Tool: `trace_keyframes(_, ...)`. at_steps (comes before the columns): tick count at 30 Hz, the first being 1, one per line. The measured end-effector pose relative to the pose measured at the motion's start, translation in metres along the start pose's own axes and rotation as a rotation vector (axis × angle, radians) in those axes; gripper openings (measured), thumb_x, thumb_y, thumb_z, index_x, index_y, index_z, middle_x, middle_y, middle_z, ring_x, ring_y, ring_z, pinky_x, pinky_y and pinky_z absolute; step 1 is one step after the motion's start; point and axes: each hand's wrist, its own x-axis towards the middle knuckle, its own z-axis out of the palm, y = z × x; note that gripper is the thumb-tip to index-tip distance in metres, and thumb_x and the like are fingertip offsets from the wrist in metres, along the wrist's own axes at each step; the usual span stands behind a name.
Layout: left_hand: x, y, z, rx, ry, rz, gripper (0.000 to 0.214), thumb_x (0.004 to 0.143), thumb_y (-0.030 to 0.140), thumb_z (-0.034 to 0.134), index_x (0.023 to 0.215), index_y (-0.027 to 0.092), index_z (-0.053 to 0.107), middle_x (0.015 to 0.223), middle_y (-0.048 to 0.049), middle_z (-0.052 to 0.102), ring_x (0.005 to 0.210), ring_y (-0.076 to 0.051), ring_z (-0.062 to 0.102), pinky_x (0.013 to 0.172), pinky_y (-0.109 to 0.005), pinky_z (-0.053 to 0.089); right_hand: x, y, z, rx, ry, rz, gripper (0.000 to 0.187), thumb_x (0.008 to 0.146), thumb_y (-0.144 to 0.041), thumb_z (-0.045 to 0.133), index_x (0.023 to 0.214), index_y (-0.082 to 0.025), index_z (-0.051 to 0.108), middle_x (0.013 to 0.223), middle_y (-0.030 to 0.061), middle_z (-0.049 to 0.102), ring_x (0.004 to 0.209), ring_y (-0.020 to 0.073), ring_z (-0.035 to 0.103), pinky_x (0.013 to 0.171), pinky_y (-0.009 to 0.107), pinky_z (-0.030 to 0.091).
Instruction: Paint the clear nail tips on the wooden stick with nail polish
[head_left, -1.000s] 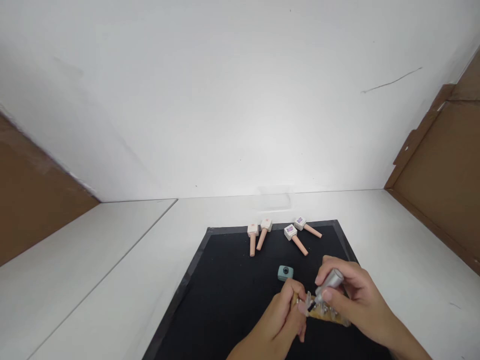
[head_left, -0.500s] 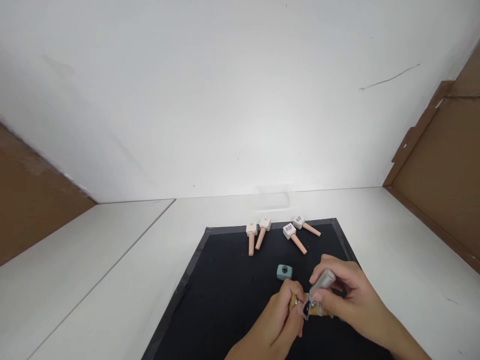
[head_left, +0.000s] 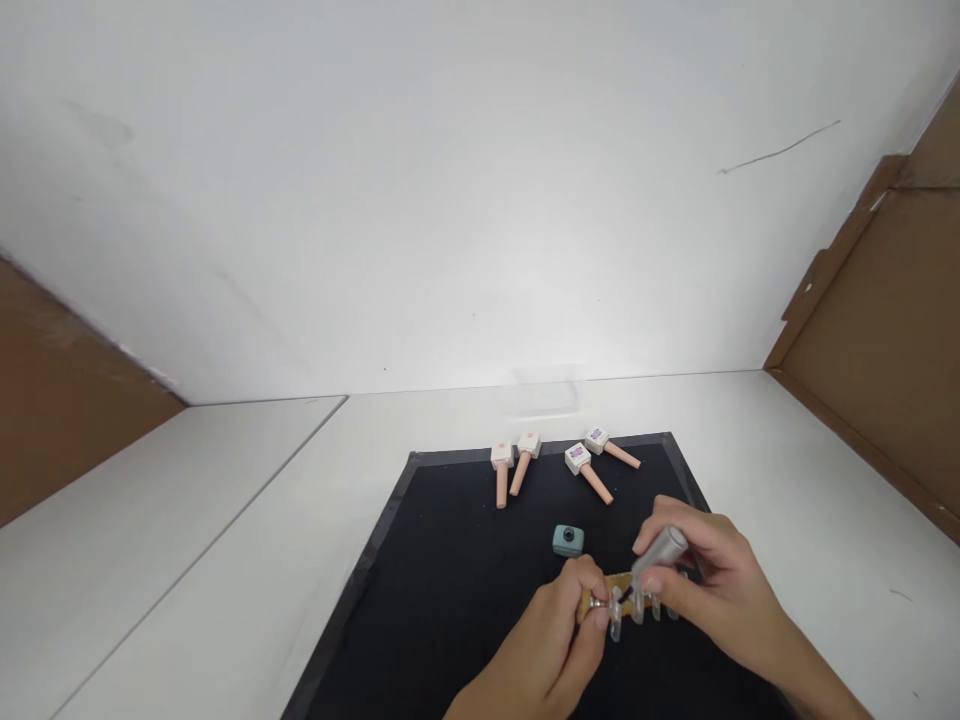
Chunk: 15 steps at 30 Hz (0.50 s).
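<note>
My left hand (head_left: pixel 564 632) pinches the left end of a tan cardboard strip (head_left: pixel 618 582). Several clear false nails (head_left: pixel 616 628) stand along the strip in a row. In my right hand (head_left: pixel 709 580) is a nail polish brush (head_left: pixel 661 555), its grey cap-handle tilted up to the right. The brush's dark tip is close to the top of the leftmost visible nail; I cannot tell whether it touches. Just beyond my left fingers stands a teal polish bottle (head_left: pixel 568 540) with its dark neck uncovered.
Two white polish bottles with pink caps (head_left: pixel 502 478) and two more with purple labels (head_left: pixel 577 460) lie at the back of a black mat (head_left: pixel 450 560). A white wall (head_left: pixel 480 200) rises behind the white table (head_left: pixel 247 560). Brown cardboard panels (head_left: pixel 885 320) flank both sides.
My right hand has moved a little up and right with the brush, drawing its dark tip back from the nail's lower part. More of the clear nails now show. My left hand keeps its hold.
</note>
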Motion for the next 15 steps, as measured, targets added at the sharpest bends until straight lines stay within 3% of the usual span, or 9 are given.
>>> trace_keyframes(4,0.0025,-0.0006,0.0006,0.106,-0.001,0.071,0.011,0.093,0.023,0.026,0.088,0.023,0.036,0.070,0.0040,0.042,0.055,-0.010,0.039,0.054,-0.022,0.033,0.0008,-0.0002,-0.0011,-0.029,-0.071,-0.063,0.021,0.082,-0.037,0.062,0.071,-0.019,0.060,0.060,-0.0038,0.043,0.051,0.0099,0.040,0.045,0.020,0.035)
trace_keyframes(9,0.0018,-0.0005,0.0018,0.146,0.000,0.050,0.012,0.092,0.022,0.026,0.087,0.022,0.037,0.071,0.0030,0.046,0.054,-0.010,0.042,0.054,-0.022,0.034,0.0006,0.0031,-0.0010,-0.059,0.057,-0.046,0.016,0.082,-0.033,0.062,0.075,-0.019,0.059,0.063,-0.0041,0.041,0.049,0.0088,0.041,0.043,0.020,0.033)
trace_keyframes(15,0.0046,0.0073,-0.0003,0.155,-0.011,-0.014,0.010,0.091,0.021,0.030,0.087,0.022,0.038,0.073,0.0023,0.050,0.057,-0.011,0.044,0.056,-0.021,0.037,0.0028,-0.0023,-0.0009,-0.097,-0.061,-0.099,0.025,0.082,-0.036,0.062,0.065,-0.018,0.056,0.057,-0.0032,0.045,0.052,0.0104,0.041,0.044,0.020,0.036)
